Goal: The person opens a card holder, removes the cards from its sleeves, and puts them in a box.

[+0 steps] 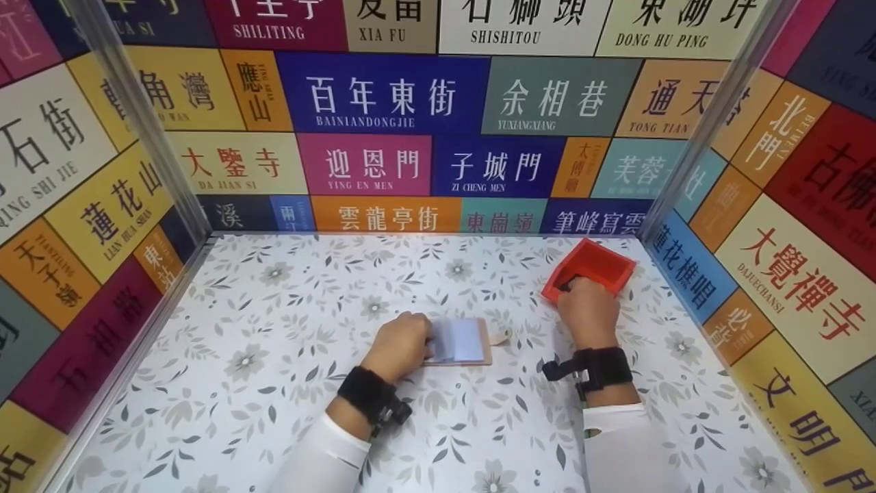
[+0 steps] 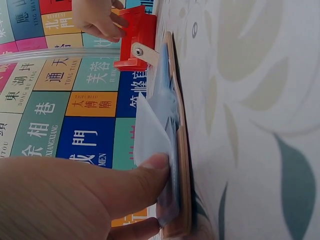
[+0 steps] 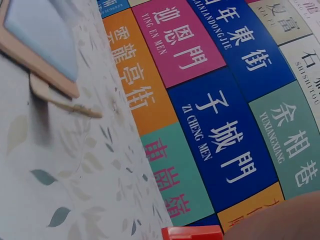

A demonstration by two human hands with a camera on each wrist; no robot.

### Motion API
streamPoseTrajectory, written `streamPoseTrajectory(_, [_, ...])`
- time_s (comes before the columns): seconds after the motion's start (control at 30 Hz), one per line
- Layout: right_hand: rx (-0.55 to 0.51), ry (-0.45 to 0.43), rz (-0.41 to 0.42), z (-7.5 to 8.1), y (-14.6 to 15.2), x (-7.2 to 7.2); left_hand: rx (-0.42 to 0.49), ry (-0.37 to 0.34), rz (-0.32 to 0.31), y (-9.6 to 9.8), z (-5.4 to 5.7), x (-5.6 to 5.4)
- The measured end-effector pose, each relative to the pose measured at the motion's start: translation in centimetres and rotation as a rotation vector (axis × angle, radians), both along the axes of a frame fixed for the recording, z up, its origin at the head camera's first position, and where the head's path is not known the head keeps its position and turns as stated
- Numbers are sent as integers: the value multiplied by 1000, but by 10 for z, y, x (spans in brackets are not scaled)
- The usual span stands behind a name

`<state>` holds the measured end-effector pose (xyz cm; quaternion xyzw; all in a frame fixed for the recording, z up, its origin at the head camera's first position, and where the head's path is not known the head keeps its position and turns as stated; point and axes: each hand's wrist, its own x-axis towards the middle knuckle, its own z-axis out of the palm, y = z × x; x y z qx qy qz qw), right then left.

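A small card holder lies open on the table, its tan cover point(image 1: 486, 342) under clear plastic sleeves point(image 1: 469, 340). At its left side my left hand point(image 1: 400, 346) pinches some of the sleeves; in the left wrist view the thumb point(image 2: 152, 167) presses on a raised sleeve point(image 2: 150, 132). A snap strap point(image 2: 146, 53) sticks out from the cover's right edge. Further back on the right, my right hand point(image 1: 590, 315) reaches into a red box point(image 1: 619, 270). Something dark point(image 1: 567, 283) shows by its fingers, and I cannot tell whether they hold it.
The table point(image 1: 274, 383) has a white cloth with grey flowers and leaves. Printed panels with coloured signs point(image 1: 383, 96) rise at the back and both sides. The red box stands near the back right corner, close to the right panel point(image 1: 684, 267).
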<state>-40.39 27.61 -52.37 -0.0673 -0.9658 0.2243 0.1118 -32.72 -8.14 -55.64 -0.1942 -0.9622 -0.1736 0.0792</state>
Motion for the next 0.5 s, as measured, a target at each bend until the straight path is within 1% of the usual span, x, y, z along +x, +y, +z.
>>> streamPoseTrajectory(0.1, [-18,31,45,5,-7,2,0,-6,2,0,0,0])
streamPoseTrajectory(0.13, [-7,44,64,5,-11,2,1,-10,3,1,-1,0])
streamPoseTrajectory(0.17, [7,60,86,6,-14,3,-1,-13,4,1,-1,-1])
streamPoseTrajectory(0.27, [6,69,163,6,-27,6,-2,-23,9,2,-2,-1])
streamPoseTrajectory(0.33, [-14,58,217,6,-37,8,-3,-25,14,3,-2,-1])
streamPoseTrajectory(0.43, [-71,7,292,4,-53,11,-11,-15,16,3,-2,-2])
streamPoseTrajectory(0.5, [-91,-30,339,2,-64,13,-16,-8,15,3,-1,-2])
